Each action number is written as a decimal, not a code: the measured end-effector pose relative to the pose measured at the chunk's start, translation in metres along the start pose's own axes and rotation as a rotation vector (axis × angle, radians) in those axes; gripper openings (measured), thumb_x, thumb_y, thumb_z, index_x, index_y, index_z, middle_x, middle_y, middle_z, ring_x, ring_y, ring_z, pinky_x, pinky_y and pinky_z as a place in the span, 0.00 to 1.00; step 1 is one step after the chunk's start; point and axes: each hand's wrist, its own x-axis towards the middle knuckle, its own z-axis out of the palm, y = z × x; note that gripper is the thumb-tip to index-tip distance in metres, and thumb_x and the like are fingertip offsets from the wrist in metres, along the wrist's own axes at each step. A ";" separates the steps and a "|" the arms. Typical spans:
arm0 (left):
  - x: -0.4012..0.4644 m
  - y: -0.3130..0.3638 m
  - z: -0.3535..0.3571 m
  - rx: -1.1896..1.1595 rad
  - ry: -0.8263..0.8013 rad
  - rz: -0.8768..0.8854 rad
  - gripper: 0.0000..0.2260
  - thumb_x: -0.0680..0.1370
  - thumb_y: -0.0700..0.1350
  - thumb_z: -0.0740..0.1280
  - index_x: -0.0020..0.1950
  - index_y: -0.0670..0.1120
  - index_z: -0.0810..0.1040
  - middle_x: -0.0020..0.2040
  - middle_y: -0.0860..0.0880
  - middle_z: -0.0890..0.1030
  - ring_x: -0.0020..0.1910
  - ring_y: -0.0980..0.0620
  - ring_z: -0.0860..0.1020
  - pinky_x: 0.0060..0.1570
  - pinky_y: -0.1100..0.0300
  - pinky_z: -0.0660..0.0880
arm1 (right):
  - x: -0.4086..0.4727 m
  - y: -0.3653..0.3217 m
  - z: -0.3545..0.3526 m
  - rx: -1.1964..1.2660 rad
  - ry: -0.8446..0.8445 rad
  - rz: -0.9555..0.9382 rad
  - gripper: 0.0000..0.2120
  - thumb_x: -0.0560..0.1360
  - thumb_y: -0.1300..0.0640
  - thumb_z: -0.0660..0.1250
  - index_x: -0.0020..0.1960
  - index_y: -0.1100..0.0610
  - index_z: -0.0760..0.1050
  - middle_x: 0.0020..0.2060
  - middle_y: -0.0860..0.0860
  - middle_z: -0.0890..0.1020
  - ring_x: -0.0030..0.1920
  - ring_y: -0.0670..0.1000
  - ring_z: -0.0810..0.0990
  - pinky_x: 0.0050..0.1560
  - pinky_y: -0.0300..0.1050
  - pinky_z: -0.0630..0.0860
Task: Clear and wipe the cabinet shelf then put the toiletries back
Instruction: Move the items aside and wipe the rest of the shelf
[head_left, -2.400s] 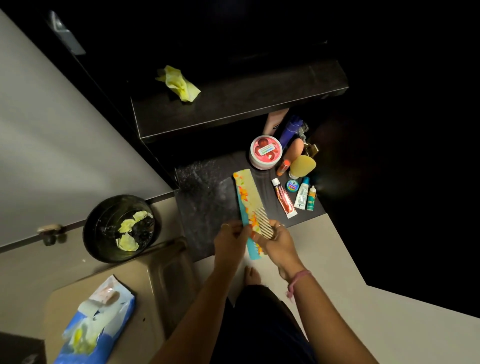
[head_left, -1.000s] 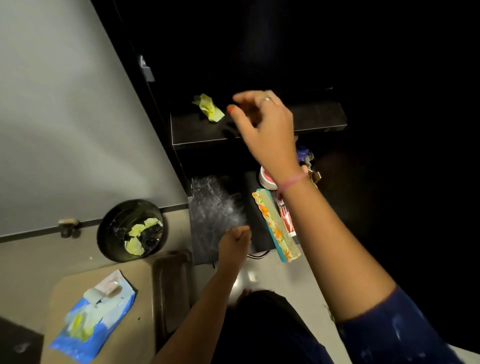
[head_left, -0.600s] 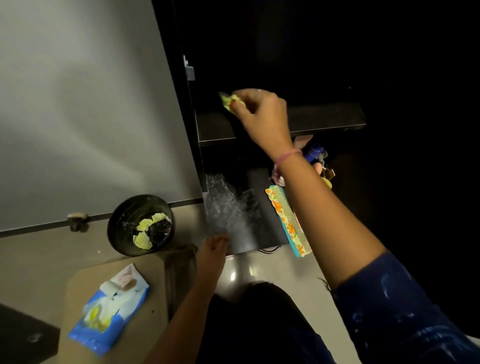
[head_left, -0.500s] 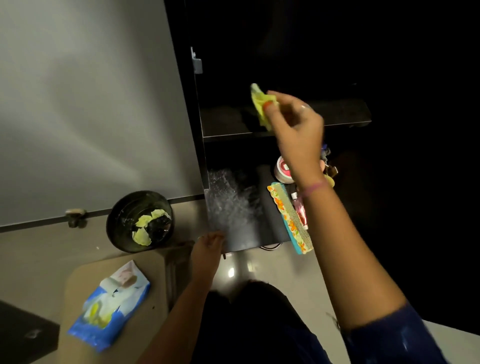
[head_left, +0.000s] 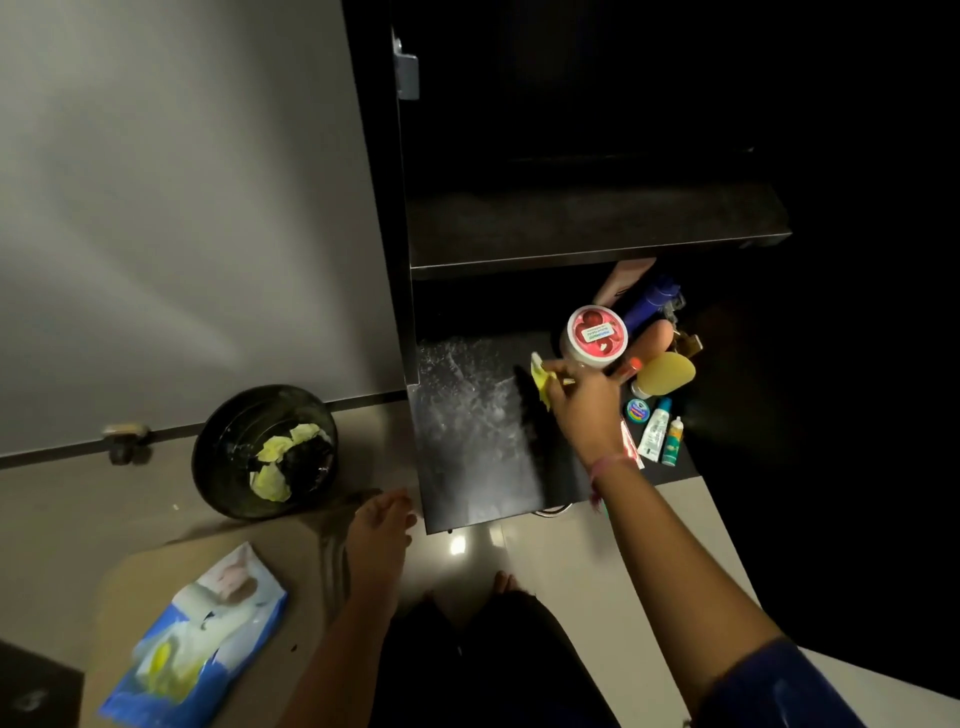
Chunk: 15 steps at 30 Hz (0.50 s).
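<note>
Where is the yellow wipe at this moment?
In the head view, right of centre: the yellow wipe is pinched in the right hand, just below-left of the red-lidded jar.

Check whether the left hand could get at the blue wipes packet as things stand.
Probably yes. The left hand is open and holds nothing, and the wipes packet lies just below and to its left on the beige surface, with nothing between them.

A pale cabinet door (head_left: 171, 208) fills the left, lit unevenly from the right. Beside it the dark cabinet interior (head_left: 571, 104) fades to black. The floor (head_left: 571, 551) is glossy beige tile with a bright light glint. A round black bin (head_left: 218, 467) stands by the door.
</note>
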 end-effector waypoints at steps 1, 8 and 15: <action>0.004 -0.003 0.001 0.005 -0.003 -0.009 0.09 0.78 0.38 0.61 0.54 0.39 0.78 0.49 0.41 0.81 0.40 0.51 0.77 0.38 0.62 0.73 | 0.015 -0.001 0.005 -0.052 0.009 -0.048 0.12 0.73 0.66 0.64 0.54 0.61 0.81 0.45 0.59 0.84 0.44 0.58 0.82 0.48 0.43 0.73; 0.019 -0.013 0.011 0.006 -0.018 -0.062 0.08 0.78 0.41 0.61 0.50 0.42 0.80 0.46 0.43 0.82 0.45 0.49 0.78 0.41 0.59 0.72 | 0.077 0.000 0.048 -0.578 -0.220 -0.274 0.20 0.75 0.69 0.56 0.65 0.64 0.70 0.56 0.63 0.75 0.54 0.64 0.77 0.55 0.53 0.75; 0.017 -0.012 0.015 -0.035 -0.041 -0.091 0.10 0.79 0.43 0.61 0.43 0.47 0.80 0.42 0.47 0.82 0.40 0.51 0.77 0.40 0.59 0.70 | 0.089 -0.004 0.056 -0.676 -0.214 -0.145 0.15 0.77 0.69 0.53 0.57 0.68 0.75 0.53 0.65 0.80 0.56 0.64 0.78 0.55 0.56 0.74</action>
